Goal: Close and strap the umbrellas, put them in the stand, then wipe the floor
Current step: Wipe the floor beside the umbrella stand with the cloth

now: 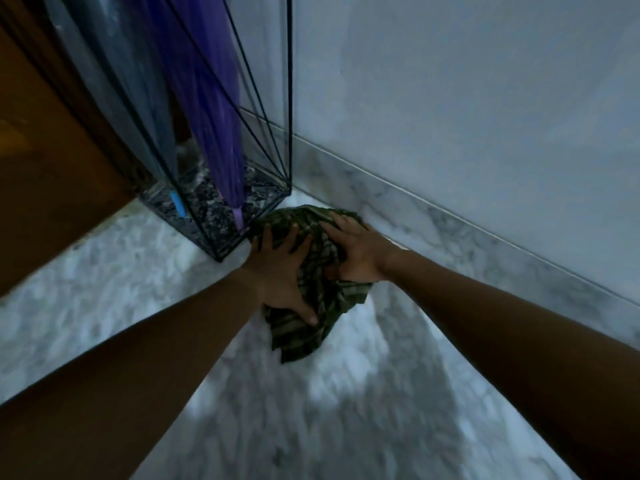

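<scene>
L hand (280,271) + R hand (356,251) flat on green plaid cloth (304,337), wiping marble floor (104,289).
Both hands' fingers spread wide, pressing, gripping nothing. Cloth's long axis runs near–far; far end sits against wire stand (290,133) base & skirting (433,216). R hand farther, L nearer. Purple umbrella (207,116) is in stand. Bare floor lies near/left, so next stroke prob pulls that way.

Checked woven cloth (313,282) lies on glossy veined marble floor (104,289), beside a thin black wire stand (289,98).
</scene>
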Action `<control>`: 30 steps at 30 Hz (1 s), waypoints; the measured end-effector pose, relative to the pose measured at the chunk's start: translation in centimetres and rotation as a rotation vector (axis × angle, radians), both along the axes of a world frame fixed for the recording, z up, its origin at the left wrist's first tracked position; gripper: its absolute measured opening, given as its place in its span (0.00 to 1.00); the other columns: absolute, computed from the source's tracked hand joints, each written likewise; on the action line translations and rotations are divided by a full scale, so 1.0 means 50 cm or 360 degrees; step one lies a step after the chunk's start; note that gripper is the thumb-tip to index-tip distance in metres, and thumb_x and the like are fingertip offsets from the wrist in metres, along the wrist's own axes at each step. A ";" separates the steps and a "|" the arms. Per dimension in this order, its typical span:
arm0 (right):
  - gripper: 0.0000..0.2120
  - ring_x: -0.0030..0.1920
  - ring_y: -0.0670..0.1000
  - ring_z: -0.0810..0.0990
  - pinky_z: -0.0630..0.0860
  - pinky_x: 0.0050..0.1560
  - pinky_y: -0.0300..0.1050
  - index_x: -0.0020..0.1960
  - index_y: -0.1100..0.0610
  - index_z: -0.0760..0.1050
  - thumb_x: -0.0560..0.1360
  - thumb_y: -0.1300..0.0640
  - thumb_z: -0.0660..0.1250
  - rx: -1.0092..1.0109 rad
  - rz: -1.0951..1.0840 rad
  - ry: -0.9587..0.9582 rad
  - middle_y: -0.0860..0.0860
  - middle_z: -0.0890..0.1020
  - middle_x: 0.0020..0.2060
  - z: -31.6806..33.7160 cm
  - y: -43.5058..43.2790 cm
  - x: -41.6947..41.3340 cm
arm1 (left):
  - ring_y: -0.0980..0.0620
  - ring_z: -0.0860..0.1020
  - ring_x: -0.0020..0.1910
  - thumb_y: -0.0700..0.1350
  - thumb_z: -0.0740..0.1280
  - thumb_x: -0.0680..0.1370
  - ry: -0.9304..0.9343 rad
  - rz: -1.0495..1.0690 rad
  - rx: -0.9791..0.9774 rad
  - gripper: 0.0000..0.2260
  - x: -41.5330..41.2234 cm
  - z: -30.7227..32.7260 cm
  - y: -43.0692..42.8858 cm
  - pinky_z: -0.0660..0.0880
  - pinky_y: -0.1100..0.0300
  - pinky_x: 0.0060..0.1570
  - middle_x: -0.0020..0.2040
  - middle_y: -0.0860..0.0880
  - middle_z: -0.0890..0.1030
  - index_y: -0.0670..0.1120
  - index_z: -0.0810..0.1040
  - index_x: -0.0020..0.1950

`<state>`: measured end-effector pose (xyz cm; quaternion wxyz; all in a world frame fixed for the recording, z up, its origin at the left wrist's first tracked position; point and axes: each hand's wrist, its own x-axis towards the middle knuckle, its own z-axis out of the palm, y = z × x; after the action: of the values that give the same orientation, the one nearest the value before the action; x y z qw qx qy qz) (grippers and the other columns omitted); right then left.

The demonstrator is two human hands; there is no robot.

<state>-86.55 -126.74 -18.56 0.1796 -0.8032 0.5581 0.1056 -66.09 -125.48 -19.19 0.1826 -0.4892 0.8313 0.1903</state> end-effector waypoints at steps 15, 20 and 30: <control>0.50 0.81 0.54 0.49 0.52 0.79 0.57 0.82 0.45 0.46 0.68 0.20 0.51 -0.0022 -0.0527 0.0182 0.50 0.49 0.82 0.027 0.263 -0.217 | 0.32 0.40 0.79 0.72 0.71 0.65 0.0317 -0.0150 -0.0002 0.56 -0.183 0.027 0.170 0.44 0.33 0.75 0.83 0.48 0.42 0.53 0.47 0.82; 0.54 0.80 0.61 0.49 0.55 0.78 0.59 0.82 0.47 0.40 0.68 0.22 0.60 0.0117 -0.0366 0.0303 0.56 0.47 0.81 0.049 0.356 -0.188 | 0.34 0.38 0.79 0.77 0.68 0.59 0.0199 -0.0521 -0.0081 0.61 -0.129 0.008 0.222 0.45 0.34 0.76 0.82 0.47 0.40 0.53 0.42 0.82; 0.63 0.78 0.62 0.31 0.34 0.77 0.63 0.81 0.50 0.32 0.63 0.17 0.58 0.0199 0.0310 0.0222 0.61 0.33 0.79 0.038 0.389 0.046 | 0.39 0.29 0.76 0.80 0.65 0.60 0.0066 -0.0351 -0.0022 0.63 0.152 -0.002 0.328 0.32 0.35 0.72 0.78 0.49 0.28 0.56 0.29 0.78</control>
<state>-84.25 -107.32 -16.64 0.1789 -0.8315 0.4810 0.2128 -58.51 -109.10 -19.27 0.1819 -0.3919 0.8850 0.1735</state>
